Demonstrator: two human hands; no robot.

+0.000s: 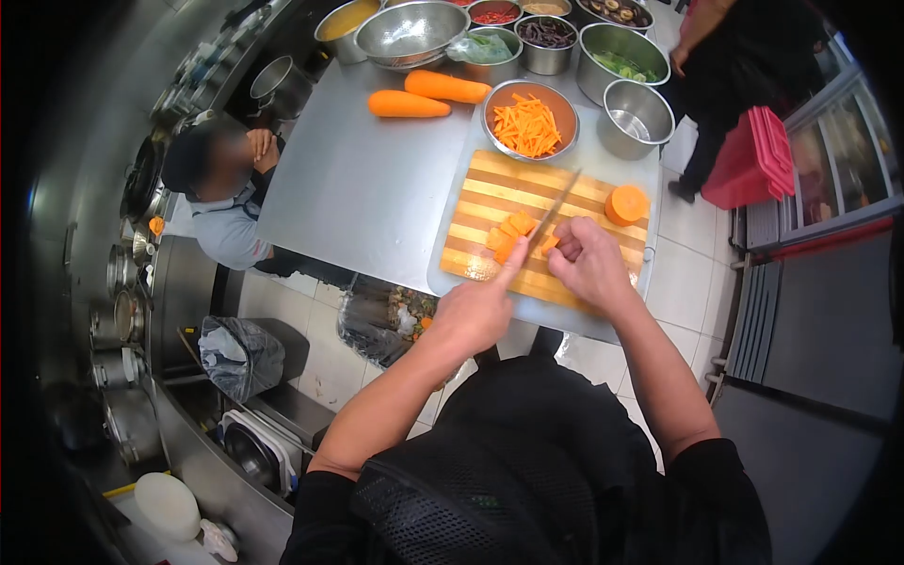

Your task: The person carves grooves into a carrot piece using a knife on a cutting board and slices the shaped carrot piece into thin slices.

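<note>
My left hand [476,313] is wrapped round the handle of a knife, its index finger stretched along the spine. The knife [557,205] points up and away over a striped wooden cutting board [461,226]. Curled fingers of my right hand [591,259] pinch a small carrot piece [551,245] against the board, just right of the blade. Left of the blade lie cut carrot pieces [509,233]. A thick carrot chunk [626,204] stands at the board's right side. Beyond the board, a metal bowl [571,140] holds carrot strips [527,128].
Two whole carrots [410,104] lie on the steel table [348,188]. Several bowls, a colander [412,34] and a pot [636,121] line its far side. One person [221,207] is at the left, another [734,75] at the far right beside a red bin [753,160].
</note>
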